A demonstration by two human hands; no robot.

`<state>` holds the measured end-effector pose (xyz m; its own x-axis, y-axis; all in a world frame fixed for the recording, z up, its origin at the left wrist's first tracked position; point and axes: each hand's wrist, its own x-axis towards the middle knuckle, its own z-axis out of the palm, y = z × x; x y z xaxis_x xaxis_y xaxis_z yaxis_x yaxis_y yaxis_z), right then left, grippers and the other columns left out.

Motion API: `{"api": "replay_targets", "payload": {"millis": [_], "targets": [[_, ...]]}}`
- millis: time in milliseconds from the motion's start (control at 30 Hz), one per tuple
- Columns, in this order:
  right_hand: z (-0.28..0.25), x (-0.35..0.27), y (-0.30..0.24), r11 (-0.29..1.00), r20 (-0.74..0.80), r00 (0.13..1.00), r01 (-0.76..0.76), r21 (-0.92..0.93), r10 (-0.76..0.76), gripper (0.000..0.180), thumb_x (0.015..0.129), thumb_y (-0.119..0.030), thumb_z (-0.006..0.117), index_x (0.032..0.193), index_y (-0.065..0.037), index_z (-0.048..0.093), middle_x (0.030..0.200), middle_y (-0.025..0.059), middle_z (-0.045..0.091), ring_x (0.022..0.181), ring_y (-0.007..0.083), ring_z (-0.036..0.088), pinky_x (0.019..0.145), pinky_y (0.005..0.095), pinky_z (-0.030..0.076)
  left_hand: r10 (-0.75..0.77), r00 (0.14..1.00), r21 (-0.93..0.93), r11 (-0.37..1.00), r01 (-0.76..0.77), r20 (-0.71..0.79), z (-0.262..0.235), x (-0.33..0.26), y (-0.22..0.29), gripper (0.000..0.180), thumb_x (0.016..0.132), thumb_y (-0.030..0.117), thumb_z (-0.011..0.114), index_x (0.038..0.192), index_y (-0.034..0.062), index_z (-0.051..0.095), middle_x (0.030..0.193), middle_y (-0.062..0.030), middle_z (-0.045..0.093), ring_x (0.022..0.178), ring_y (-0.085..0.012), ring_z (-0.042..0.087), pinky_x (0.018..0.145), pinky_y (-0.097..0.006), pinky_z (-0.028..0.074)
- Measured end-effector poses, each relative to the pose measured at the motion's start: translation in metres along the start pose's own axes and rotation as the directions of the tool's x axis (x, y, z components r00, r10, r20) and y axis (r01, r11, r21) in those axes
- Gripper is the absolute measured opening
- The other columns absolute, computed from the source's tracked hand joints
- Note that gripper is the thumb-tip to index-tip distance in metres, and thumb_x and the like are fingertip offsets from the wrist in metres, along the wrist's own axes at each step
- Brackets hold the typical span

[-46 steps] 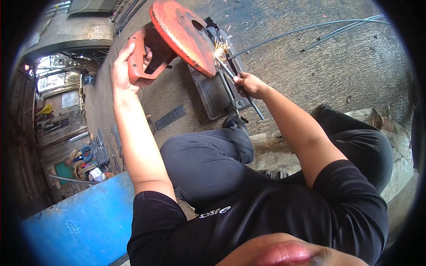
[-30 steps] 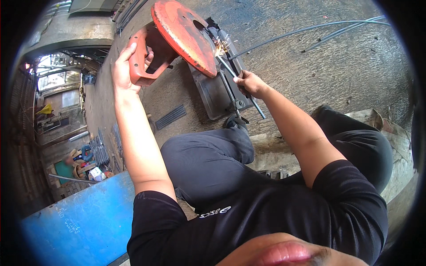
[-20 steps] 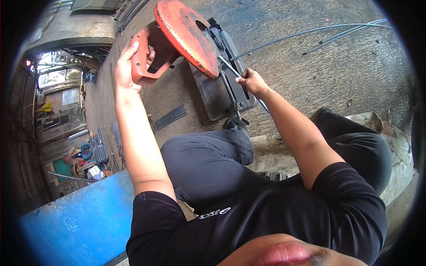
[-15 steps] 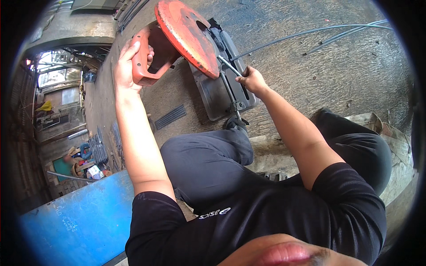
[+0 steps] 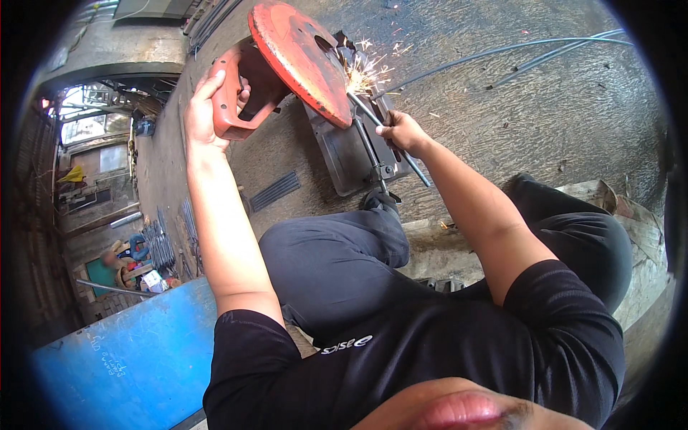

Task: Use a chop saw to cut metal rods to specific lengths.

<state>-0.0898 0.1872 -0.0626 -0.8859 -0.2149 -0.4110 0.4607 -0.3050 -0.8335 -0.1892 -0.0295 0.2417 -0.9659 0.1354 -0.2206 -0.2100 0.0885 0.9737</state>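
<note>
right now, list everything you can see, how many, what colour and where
saw: 1, orange and dark grey, upper centre
rod: 1, grey, upper end beside the saw
sparks: many, orange-yellow, at the rod's upper end
long rods: at least 2, grey, upper right
short bars: several, dark grey, left of the saw
rod stack: many, grey, left
panel: 1, blue, lower left
clutter: uncounted, mixed colours, far left, too small to tell
floor: 1, grey-brown, under the saw
left grip: 1, bare, around the saw's handle
right grip: 1, bare, around the rod
legs: 2, dark trousers, centre and right
shirt: 1, black, lower centre
</note>
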Motion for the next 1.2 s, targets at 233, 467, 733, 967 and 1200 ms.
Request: {"api": "replay_targets", "payload": {"millis": [233, 467, 733, 967, 1200], "targets": [[-0.001, 0.001, 0.011, 0.996, 0.12, 0.993, -0.027, 0.09, 0.016, 0.024, 0.09, -0.007, 0.063, 0.077, -0.007, 0.044, 0.059, 0.0044, 0.051, 0.047, 0.0135, 0.05, 0.044, 0.0276, 0.04, -0.007, 1.0, -0.002, 1.0, 0.007, -0.022, 0.0, 0.001, 0.0, 0.05, 0.088, 0.016, 0.061, 0.131, -0.0002, 0.042, 0.117, -0.0173, 0.053, 0.092, -0.0244, 0.061, 0.077, -0.035, 0.055], [-0.003, 0.007, 0.019, 0.994, 0.173, 0.984, -0.066, 0.084, 0.051, 0.022, 0.094, -0.013, 0.059, 0.077, -0.007, 0.045, 0.063, 0.0052, 0.053, 0.049, 0.0152, 0.052, 0.047, 0.0301, 0.044, -0.012, 1.0, -0.01, 1.0, 0.012, -0.012, 0.005, -0.001, 0.001, 0.048, 0.088, 0.015, 0.06, 0.13, 0.0002, 0.043, 0.117, -0.0174, 0.054, 0.093, -0.0243, 0.061, 0.076, -0.035, 0.054], [-0.002, 0.004, 0.018, 0.99, 0.201, 0.977, -0.097, 0.106, 0.074, 0.02, 0.096, -0.017, 0.056, 0.08, -0.007, 0.05, 0.066, 0.0042, 0.054, 0.053, 0.0146, 0.053, 0.051, 0.0307, 0.046, -0.003, 1.0, 0.005, 1.0, 0.003, -0.005, 0.002, -0.002, 0.001, 0.044, 0.09, 0.015, 0.058, 0.129, 0.0006, 0.044, 0.116, -0.0174, 0.055, 0.093, -0.0253, 0.061, 0.076, -0.035, 0.054], [-0.009, 0.007, 0.026, 0.989, 0.216, 0.975, -0.075, 0.131, 0.045, 0.025, 0.098, -0.025, 0.052, 0.084, -0.005, 0.055, 0.066, 0.0048, 0.057, 0.052, 0.014, 0.053, 0.05, 0.0292, 0.042, -0.013, 1.0, -0.009, 1.0, 0.013, 0.021, 0.003, -0.001, 0.001, 0.043, 0.09, 0.014, 0.057, 0.129, 0.0017, 0.045, 0.114, -0.0172, 0.056, 0.092, -0.025, 0.062, 0.075, -0.035, 0.054], [-0.011, 0.003, 0.015, 0.968, 0.256, 0.966, -0.091, 0.235, 0.028, 0.023, 0.098, -0.024, 0.052, 0.087, -0.005, 0.053, 0.069, 0.0035, 0.054, 0.054, 0.0129, 0.05, 0.049, 0.0275, 0.039, 0.059, 0.998, 0.067, 0.996, -0.058, -0.008, 0.006, -0.003, 0.0, 0.042, 0.092, 0.016, 0.056, 0.128, -0.0009, 0.045, 0.099, -0.0171, 0.06, 0.079, -0.0219, 0.062, 0.068, -0.03, 0.053]]}}
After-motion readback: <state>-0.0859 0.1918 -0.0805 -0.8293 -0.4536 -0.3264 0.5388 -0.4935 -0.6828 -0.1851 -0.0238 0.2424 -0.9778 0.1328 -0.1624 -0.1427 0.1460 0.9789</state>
